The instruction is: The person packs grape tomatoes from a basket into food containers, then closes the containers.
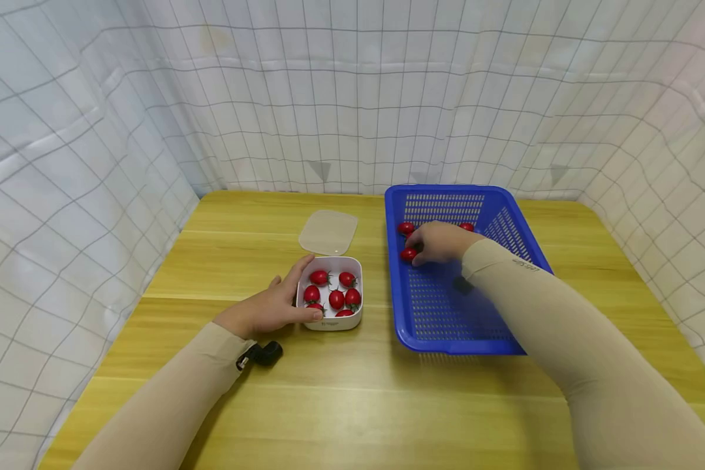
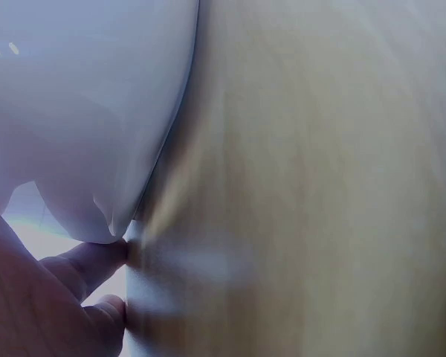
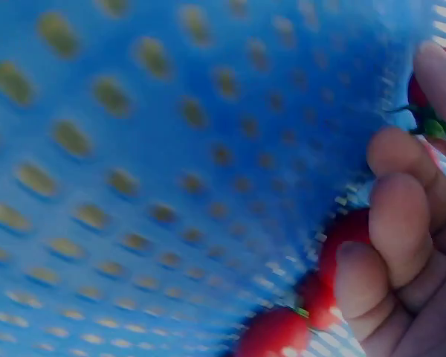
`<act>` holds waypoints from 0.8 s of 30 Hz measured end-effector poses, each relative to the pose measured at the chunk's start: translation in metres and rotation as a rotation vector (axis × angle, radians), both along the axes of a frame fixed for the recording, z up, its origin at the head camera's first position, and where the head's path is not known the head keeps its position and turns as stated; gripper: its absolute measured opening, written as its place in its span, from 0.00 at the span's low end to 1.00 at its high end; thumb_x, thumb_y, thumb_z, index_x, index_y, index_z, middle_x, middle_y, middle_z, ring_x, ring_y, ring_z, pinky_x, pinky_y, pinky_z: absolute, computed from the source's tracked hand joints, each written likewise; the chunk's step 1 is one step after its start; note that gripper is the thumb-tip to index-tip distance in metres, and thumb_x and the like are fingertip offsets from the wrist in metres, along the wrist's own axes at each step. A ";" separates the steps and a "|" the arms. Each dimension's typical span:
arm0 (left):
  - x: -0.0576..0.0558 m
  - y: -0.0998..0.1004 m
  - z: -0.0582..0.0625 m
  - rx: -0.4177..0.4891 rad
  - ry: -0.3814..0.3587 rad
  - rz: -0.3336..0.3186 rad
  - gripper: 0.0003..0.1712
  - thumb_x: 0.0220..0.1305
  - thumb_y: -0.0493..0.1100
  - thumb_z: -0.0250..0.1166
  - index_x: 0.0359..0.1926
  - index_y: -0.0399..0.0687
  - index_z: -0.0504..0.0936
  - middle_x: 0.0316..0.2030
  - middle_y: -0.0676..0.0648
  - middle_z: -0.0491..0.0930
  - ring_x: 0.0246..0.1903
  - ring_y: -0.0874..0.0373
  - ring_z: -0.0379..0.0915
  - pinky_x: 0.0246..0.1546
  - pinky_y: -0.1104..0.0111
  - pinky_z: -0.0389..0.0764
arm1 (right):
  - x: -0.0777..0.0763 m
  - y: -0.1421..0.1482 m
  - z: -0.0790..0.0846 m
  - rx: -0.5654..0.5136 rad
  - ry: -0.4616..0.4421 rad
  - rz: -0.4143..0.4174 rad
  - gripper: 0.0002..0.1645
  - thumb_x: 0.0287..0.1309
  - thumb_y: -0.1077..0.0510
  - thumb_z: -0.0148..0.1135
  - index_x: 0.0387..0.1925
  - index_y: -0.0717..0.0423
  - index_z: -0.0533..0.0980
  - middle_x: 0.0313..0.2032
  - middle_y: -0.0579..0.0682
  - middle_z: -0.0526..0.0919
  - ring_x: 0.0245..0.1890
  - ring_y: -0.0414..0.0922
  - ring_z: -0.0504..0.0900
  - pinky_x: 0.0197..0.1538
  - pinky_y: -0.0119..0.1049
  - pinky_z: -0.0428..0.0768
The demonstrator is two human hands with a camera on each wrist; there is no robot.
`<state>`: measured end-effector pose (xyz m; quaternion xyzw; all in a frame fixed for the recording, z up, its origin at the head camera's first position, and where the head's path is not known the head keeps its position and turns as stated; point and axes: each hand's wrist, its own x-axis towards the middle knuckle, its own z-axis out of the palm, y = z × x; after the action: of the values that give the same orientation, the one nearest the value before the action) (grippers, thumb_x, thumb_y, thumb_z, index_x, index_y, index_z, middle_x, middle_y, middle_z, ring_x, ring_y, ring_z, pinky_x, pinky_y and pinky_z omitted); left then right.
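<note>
**Fingertip pinch on a cherry tomato, box steadied on the other side**

So the right hand (image 1: 442,241) has a pretty narrow grip: thumb and fingertips pinching one tomato (image 1: 408,254), down inside the blue basket (image 1: 437,316) near its left wall. The left hand (image 1: 273,307) is spread wider, thumb over the front of the white box (image 1: 352,321) and fingers round its left side.

What could bite you here, imo: that skin looks slick, so an off-centre squeeze might pop it loose. The leafy stem could snag in the basket's slots too, and leaning hard on the box rim could tip it.

Headcount: seven tomatoes visible in the box, at least three in the basket counting the pinched one (the hand hides some, so can't give a total). One box, one basket, one pale lid (image 1: 329,232) behind the box, all on one wooden table (image 1: 352,405).
</note>
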<state>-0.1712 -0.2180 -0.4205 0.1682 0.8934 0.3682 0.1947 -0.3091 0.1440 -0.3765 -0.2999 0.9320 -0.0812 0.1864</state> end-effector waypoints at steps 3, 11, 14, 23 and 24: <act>-0.001 0.000 -0.001 -0.002 0.001 0.004 0.67 0.64 0.64 0.71 0.85 0.61 0.32 0.84 0.40 0.45 0.82 0.32 0.44 0.79 0.36 0.25 | -0.001 0.003 0.010 -0.029 0.010 0.012 0.22 0.62 0.52 0.73 0.56 0.52 0.86 0.51 0.54 0.87 0.51 0.51 0.82 0.63 0.51 0.79; -0.001 0.000 0.001 -0.017 -0.015 0.015 0.67 0.64 0.65 0.71 0.85 0.64 0.31 0.85 0.41 0.41 0.81 0.23 0.31 0.77 0.29 0.32 | 0.008 0.002 0.068 -0.183 0.047 -0.075 0.24 0.68 0.49 0.70 0.62 0.49 0.82 0.30 0.47 0.88 0.29 0.43 0.82 0.42 0.40 0.77; -0.001 0.000 0.003 -0.017 -0.012 0.013 0.67 0.64 0.64 0.71 0.85 0.64 0.31 0.85 0.41 0.41 0.81 0.24 0.31 0.78 0.29 0.32 | 0.020 -0.007 0.089 -0.204 0.068 -0.074 0.23 0.68 0.46 0.70 0.62 0.43 0.82 0.23 0.44 0.85 0.24 0.43 0.80 0.41 0.40 0.76; -0.001 0.001 0.003 -0.003 -0.024 0.000 0.66 0.65 0.63 0.71 0.85 0.61 0.31 0.85 0.40 0.43 0.83 0.31 0.38 0.79 0.33 0.26 | 0.057 -0.066 0.109 -0.205 0.102 0.189 0.19 0.67 0.50 0.70 0.58 0.45 0.84 0.22 0.43 0.78 0.24 0.41 0.75 0.31 0.35 0.73; -0.001 0.001 0.003 0.000 -0.027 0.001 0.66 0.65 0.63 0.71 0.85 0.62 0.31 0.85 0.40 0.43 0.83 0.30 0.37 0.78 0.32 0.26 | 0.060 -0.072 0.109 -0.194 0.101 0.213 0.18 0.68 0.50 0.69 0.58 0.45 0.84 0.23 0.43 0.77 0.24 0.41 0.75 0.31 0.35 0.72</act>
<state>-0.1721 -0.2173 -0.4179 0.1626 0.8908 0.3706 0.2067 -0.2489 0.0715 -0.2671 -0.4176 0.8908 -0.1355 0.1169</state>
